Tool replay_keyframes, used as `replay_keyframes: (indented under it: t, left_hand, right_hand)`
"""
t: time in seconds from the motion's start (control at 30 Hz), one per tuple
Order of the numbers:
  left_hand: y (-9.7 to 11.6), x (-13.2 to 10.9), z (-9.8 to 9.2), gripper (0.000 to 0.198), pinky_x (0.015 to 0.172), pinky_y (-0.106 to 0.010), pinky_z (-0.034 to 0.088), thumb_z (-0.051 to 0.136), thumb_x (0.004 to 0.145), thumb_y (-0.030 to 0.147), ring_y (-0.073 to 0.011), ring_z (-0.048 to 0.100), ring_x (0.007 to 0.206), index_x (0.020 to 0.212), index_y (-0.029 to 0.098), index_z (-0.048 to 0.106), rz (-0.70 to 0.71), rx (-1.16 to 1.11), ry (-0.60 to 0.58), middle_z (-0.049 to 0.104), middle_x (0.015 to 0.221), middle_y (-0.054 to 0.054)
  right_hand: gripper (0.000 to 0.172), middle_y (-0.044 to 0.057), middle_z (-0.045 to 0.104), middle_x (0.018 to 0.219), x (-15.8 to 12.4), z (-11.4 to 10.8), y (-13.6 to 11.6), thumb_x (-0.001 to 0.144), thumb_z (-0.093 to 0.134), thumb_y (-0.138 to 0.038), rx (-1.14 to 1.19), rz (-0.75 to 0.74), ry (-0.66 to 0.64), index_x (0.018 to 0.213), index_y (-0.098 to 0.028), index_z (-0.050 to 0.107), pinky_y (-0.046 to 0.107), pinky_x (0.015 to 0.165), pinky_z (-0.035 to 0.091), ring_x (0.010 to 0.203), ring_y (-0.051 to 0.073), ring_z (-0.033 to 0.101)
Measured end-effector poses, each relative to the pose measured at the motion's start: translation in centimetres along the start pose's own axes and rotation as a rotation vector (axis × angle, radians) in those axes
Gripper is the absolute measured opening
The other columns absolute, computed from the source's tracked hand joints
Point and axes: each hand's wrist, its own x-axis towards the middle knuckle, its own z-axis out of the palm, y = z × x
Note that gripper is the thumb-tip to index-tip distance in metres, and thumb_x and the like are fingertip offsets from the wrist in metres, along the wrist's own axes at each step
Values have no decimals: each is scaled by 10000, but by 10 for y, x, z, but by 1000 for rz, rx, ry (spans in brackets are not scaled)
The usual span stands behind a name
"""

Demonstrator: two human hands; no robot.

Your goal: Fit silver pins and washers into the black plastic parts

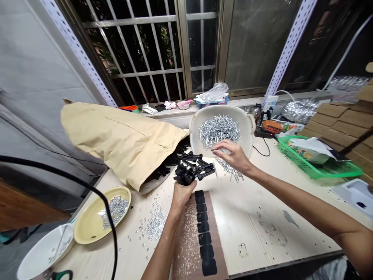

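Observation:
My left hand (pixel 181 193) is closed round a bunch of black plastic parts (pixel 186 175), held just above the table. More black parts (pixel 196 163) lie in a heap spilling from a tan paper sack (pixel 122 140). My right hand (pixel 233 155) reaches over a scatter of thin metal pins (pixel 231 169), fingers curled down onto them; whether it grips any I cannot make out. Behind it a cream tub (pixel 247 136), tipped toward me, holds a pile of pins (pixel 219 130). A row of black pads (pixel 204 229) lies on a brown board (pixel 186 241) below my left hand.
A yellow dish (pixel 87 225) with small silver bits and a white bowl (pixel 43 252) sit at the left front, loose silver bits (pixel 154 225) beside them. A green basket (pixel 317 167) and cardboard boxes (pixel 340 124) stand at the right. A black cable (pixel 96 194) arcs across the left.

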Motion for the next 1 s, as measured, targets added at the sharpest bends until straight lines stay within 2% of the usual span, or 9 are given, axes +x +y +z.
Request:
replay_keyframes:
  t: [0.1, 0.2, 0.4, 0.53, 0.67, 0.77, 0.87, 0.93, 1.0]
  left_hand:
    - [-1, 0, -2, 187, 571, -246, 436, 673, 568, 255, -172, 585, 651, 694, 117, 670, 21, 48, 48, 657, 655, -32]
    - [-3, -2, 0, 124, 528, -245, 427, 661, 560, 247, -181, 592, 602, 581, 129, 628, 36, 138, 90, 636, 580, -35]
    - [1, -2, -2, 111, 498, -244, 423, 640, 576, 256, -189, 604, 578, 574, 146, 619, 21, 179, 145, 636, 567, -29]
    - [-4, 0, -10, 115, 513, -251, 415, 635, 571, 260, -196, 608, 589, 554, 151, 607, 0, 246, 181, 631, 558, -30]
    - [-11, -1, -11, 141, 508, -249, 409, 628, 583, 282, -187, 596, 581, 537, 154, 591, -13, 244, 147, 627, 558, -27]
    - [-10, -1, -7, 116, 519, -242, 415, 625, 578, 258, -174, 587, 580, 549, 150, 593, 5, 187, 120, 626, 568, -19]
    - [-8, -2, -3, 96, 517, -239, 414, 623, 571, 226, -165, 575, 563, 533, 149, 581, 6, 133, 106, 614, 556, -14]
    - [-9, -3, -3, 90, 506, -238, 410, 627, 567, 209, -162, 570, 553, 526, 150, 574, -5, 109, 117, 611, 551, -13]
    - [-12, -3, -4, 83, 496, -234, 404, 635, 560, 193, -163, 571, 553, 527, 151, 572, -12, 100, 140, 611, 548, -12]
  right_hand:
    - [178, 43, 667, 875, -17, -6, 40, 855, 556, -308, -317, 273, -211, 819, -192, 686, 319, 782, 417, 881, 191, 571]
    - [160, 44, 683, 835, -34, 11, 69, 824, 569, -255, -451, 479, -387, 772, -177, 698, 256, 708, 399, 837, 184, 590]
    - [301, 68, 653, 620, -21, 63, 94, 856, 507, -289, -474, 721, -442, 714, -102, 693, 214, 569, 399, 589, 143, 599]
    - [230, 72, 626, 543, -4, 82, 105, 809, 541, -215, -488, 860, -476, 691, -83, 688, 214, 545, 419, 530, 142, 596]
    - [136, 48, 606, 498, 3, 89, 113, 729, 587, -137, -472, 920, -536, 633, -98, 673, 207, 545, 439, 483, 126, 588]
    - [30, 59, 622, 528, 3, 89, 115, 631, 638, -94, -496, 924, -557, 622, -97, 666, 215, 561, 449, 540, 152, 618]
    - [205, 101, 678, 705, -2, 87, 112, 558, 647, -56, -527, 888, -527, 756, -97, 682, 222, 571, 444, 680, 199, 652]
    - [375, 130, 686, 863, -7, 85, 110, 553, 637, -53, -532, 846, -486, 923, -101, 666, 222, 573, 436, 770, 216, 653]
    - [441, 133, 681, 920, -12, 82, 106, 578, 618, -61, -512, 807, -448, 1016, -106, 639, 216, 568, 425, 785, 208, 649]
